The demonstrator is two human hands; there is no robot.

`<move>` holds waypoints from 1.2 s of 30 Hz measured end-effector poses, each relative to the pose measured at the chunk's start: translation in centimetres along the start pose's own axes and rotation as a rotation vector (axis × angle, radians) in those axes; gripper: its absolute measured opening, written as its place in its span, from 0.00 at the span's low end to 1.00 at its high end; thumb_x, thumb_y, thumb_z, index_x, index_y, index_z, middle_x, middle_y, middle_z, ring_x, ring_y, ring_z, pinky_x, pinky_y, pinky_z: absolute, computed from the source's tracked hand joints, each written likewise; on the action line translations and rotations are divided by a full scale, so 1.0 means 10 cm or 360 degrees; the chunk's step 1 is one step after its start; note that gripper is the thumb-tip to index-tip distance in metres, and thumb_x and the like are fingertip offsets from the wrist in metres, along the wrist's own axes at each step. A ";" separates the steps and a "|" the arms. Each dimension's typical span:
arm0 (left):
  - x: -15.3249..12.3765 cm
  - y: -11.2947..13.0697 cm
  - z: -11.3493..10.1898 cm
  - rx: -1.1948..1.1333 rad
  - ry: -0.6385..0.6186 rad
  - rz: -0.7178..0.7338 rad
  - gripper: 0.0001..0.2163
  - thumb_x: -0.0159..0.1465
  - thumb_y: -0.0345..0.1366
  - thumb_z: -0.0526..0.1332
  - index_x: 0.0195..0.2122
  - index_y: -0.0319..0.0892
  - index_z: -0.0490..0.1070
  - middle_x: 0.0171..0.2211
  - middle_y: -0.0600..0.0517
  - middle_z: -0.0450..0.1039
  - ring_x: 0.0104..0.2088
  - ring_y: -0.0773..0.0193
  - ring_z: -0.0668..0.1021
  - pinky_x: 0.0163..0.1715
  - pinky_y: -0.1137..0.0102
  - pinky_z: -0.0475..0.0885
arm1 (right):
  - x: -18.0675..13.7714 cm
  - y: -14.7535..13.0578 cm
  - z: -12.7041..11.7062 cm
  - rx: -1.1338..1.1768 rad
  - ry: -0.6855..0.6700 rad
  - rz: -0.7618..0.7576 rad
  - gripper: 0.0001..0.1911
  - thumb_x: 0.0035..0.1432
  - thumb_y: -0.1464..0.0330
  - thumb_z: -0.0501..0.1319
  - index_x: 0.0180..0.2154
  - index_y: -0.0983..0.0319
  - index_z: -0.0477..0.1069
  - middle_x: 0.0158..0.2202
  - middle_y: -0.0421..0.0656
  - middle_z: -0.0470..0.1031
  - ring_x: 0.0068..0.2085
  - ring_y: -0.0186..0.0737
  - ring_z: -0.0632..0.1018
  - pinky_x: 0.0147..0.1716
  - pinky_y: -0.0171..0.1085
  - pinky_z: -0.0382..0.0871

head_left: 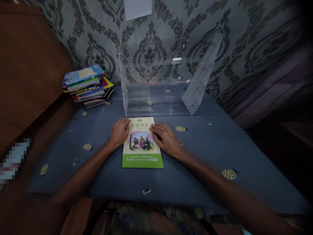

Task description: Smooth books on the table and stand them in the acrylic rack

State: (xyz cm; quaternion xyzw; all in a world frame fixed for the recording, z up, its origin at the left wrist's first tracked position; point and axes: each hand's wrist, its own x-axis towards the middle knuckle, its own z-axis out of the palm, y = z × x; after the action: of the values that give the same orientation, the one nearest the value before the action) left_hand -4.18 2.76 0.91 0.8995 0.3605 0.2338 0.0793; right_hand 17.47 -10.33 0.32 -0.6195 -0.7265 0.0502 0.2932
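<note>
A thin green book (142, 143) with a picture of figures on its cover lies flat on the blue tablecloth (195, 163), right in front of me. My left hand (119, 132) rests on the book's upper left edge, fingers curled onto the cover. My right hand (165, 137) lies flat on the upper right part of the cover, fingers stretched toward the title. Neither hand lifts the book.
A clear acrylic shelf (166, 81) stands against the patterned wall just behind the book. A stack of colourful books (86, 85) sits at the back left. A wooden panel (26, 65) rises on the left. The table's right edge drops into a dark area.
</note>
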 end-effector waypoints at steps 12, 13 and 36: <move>-0.04 -0.20 0.10 -0.0092 0.0138 -0.0067 0.21 0.64 0.25 0.52 0.58 0.40 0.66 0.53 0.43 0.77 0.53 0.53 0.77 0.56 0.56 0.72 | 0.78 -0.61 0.59 -0.0181 -0.0377 -0.0208 0.28 0.66 0.75 0.51 0.65 0.78 0.60 0.67 0.65 0.61 0.70 0.57 0.60 0.68 0.57 0.55; -0.04 -0.19 0.09 -0.0079 0.0130 -0.0082 0.21 0.64 0.26 0.53 0.58 0.41 0.66 0.53 0.44 0.77 0.53 0.53 0.77 0.55 0.55 0.72 | 0.77 -0.58 0.59 -0.0201 -0.0377 -0.0198 0.27 0.66 0.75 0.50 0.65 0.77 0.60 0.67 0.64 0.61 0.70 0.57 0.60 0.68 0.56 0.55; 0.22 0.04 0.11 0.0086 -0.0486 0.0501 0.23 0.74 0.42 0.47 0.67 0.40 0.60 0.69 0.43 0.59 0.70 0.57 0.61 0.69 0.55 0.57 | 0.34 0.50 0.03 0.0444 -0.0021 0.0208 0.22 0.71 0.64 0.48 0.61 0.57 0.70 0.61 0.45 0.74 0.61 0.46 0.75 0.61 0.52 0.68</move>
State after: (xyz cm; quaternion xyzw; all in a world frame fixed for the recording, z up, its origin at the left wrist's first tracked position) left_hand -2.03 3.97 0.92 0.9714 0.2056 0.0946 0.0715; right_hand 21.47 -5.89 -0.91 -0.6185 -0.6724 0.1736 0.3678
